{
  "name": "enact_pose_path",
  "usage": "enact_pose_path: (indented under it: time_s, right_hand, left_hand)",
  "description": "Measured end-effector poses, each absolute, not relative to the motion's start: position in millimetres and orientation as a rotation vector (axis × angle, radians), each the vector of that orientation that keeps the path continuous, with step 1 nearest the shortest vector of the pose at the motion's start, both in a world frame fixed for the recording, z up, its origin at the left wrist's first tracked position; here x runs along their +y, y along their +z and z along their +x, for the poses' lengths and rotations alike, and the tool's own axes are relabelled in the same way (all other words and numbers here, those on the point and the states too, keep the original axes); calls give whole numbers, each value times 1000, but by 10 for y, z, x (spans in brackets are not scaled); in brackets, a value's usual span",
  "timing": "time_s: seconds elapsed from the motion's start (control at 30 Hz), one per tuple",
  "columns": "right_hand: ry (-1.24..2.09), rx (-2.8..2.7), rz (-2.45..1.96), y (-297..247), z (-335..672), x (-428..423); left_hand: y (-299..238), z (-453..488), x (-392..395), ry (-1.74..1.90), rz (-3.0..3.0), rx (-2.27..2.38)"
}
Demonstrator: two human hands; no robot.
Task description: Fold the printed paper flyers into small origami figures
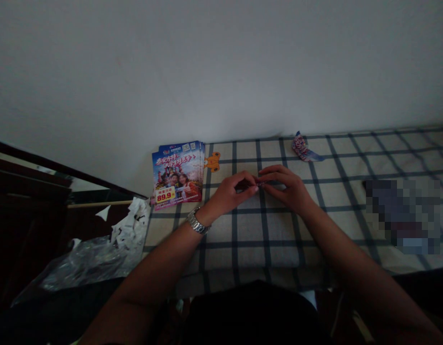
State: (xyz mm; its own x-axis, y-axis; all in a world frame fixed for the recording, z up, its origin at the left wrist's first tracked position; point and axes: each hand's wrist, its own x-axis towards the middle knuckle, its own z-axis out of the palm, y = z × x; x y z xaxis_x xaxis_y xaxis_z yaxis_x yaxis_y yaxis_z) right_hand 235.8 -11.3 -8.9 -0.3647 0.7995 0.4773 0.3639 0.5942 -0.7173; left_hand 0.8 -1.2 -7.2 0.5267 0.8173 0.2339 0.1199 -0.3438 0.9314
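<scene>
My left hand [233, 192], with a metal watch [198, 221] at its wrist, pinches a small, narrow piece of folded paper [260, 184] in dark pink and purple. From the other side my right hand [288, 188] pinches the same piece, so the fingertips of both hands nearly meet over the checked cloth. Fingers cover most of the paper, and its full shape is hidden. To the left of my hands lies a stack of printed flyers [178, 178], blue and pink with a yellow price box. Farther back on the right is a crumpled or folded printed paper [303, 147].
A checked tablecloth [221, 249] covers the table, which meets a plain wall [221, 67]. An orange bear figure [212, 162] shows beside the flyers. Left of the table are clear plastic [88, 261] and torn white paper [132, 223]. A blurred-out dark object [397, 215] lies at right.
</scene>
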Motion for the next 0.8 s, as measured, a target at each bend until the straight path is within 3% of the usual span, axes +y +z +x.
enact_pose_path:
  time_s: [0.27,0.57,0.8]
  right_hand:
    - [639,-1660,-1091,-173,2344,-91]
    - [1138,-1567,-1040,-172,2229,-167]
    - [1260,-1482,-1022,-187,2196,-181]
  left_hand:
    - [-126,38,33,1121,1742,848]
    - [-148,73,9,1160,1765,825]
    - [-161,59,6,1182,1899,806]
